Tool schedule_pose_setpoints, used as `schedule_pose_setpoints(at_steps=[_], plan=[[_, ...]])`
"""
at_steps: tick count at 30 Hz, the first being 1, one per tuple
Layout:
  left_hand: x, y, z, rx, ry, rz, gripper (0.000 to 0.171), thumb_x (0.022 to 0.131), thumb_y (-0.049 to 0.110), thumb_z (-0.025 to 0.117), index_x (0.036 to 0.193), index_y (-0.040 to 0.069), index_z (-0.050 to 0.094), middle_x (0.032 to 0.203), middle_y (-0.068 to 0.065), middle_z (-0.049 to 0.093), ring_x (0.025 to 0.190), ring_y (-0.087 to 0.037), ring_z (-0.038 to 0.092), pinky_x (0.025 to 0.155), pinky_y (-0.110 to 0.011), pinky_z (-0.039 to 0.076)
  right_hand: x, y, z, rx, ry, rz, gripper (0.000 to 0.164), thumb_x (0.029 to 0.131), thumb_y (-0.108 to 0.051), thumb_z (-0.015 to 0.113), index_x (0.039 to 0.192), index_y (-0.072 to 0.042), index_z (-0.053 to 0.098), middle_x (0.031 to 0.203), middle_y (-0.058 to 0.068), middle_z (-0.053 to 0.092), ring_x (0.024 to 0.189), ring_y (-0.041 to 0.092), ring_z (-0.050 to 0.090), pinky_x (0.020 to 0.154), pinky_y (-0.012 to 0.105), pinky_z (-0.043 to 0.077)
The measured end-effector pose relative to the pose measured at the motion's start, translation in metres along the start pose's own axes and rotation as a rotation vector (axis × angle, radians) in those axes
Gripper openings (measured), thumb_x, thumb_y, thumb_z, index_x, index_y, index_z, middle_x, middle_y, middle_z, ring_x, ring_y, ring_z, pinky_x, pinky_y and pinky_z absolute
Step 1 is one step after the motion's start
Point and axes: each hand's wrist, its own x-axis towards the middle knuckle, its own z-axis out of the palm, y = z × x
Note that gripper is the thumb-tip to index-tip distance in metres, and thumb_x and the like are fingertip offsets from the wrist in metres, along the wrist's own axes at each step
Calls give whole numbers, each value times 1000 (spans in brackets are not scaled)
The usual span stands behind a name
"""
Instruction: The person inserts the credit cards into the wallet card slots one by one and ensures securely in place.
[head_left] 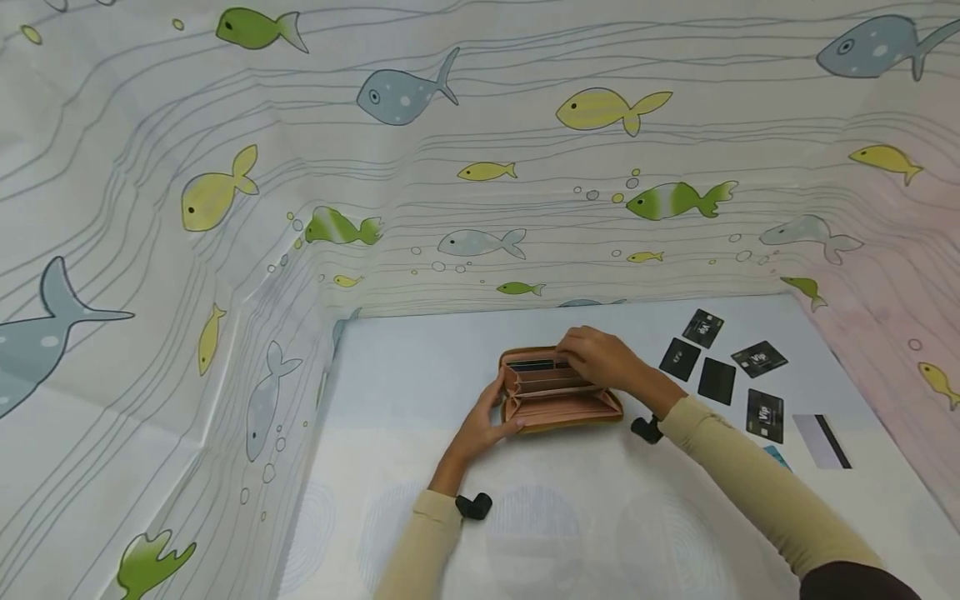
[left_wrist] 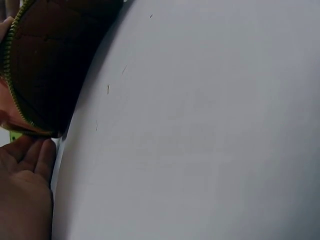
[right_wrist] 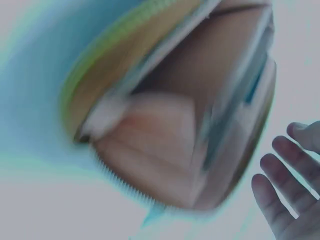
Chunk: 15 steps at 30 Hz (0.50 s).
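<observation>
A tan zip-around wallet [head_left: 562, 408] stands unzipped on the white table, its pinkish-brown pockets facing up. Dark cards [head_left: 531, 365] show in the slots at its back left. My left hand [head_left: 480, 421] grips the wallet's left end, thumb on the front edge; in the left wrist view, its fingers [left_wrist: 37, 157] meet the quilted outer side by the zip. Over the back right rim, my right hand [head_left: 600, 358] has its fingertips close to the card slots. The right wrist view, blurred on the wallet, shows this hand's fingers [right_wrist: 287, 187] extended and spread beside it.
Several black cards [head_left: 765, 416] lie scattered on the table to the right, some printed "Vip". Nearer are a grey card with a black stripe [head_left: 817, 442] and a blue card [head_left: 777, 455], partly behind the right sleeve [head_left: 757, 483]. Fish-patterned sheeting [head_left: 480, 200] walls the back and sides.
</observation>
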Motion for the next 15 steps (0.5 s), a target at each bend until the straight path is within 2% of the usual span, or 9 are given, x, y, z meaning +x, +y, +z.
schedule_pose_setpoints(at_steps=[2,5,10,15], plan=[[2,-12,3,-3,11,0,98,91,22,73,162,19,5,167,-10,15,152,-29,25,117,-54,34,-11,9,-13,-2,13,20,15,94,-11,69,108,-7,75,101,3,71,92,18,67,76,36,58],[0,-13,2,-4,7,-21,98,91,34,73,162,26,5,168,-4,15,152,-23,25,118,-50,34,-28,28,-32,-19,37,39,15,93,-7,70,106,-6,75,100,5,72,89,19,68,72,37,58],[-1,-15,0,-11,20,-22,97,91,37,72,162,26,7,167,-3,16,152,-23,25,118,-51,34,-57,52,-58,-13,38,123,18,91,0,68,108,-2,74,99,10,73,87,23,69,70,38,58],[1,-16,2,-18,22,-7,97,91,27,73,162,21,8,167,-7,17,152,-26,25,118,-50,35,-91,68,-77,47,-62,270,13,92,-5,69,105,-2,71,96,8,70,86,22,66,69,37,57]])
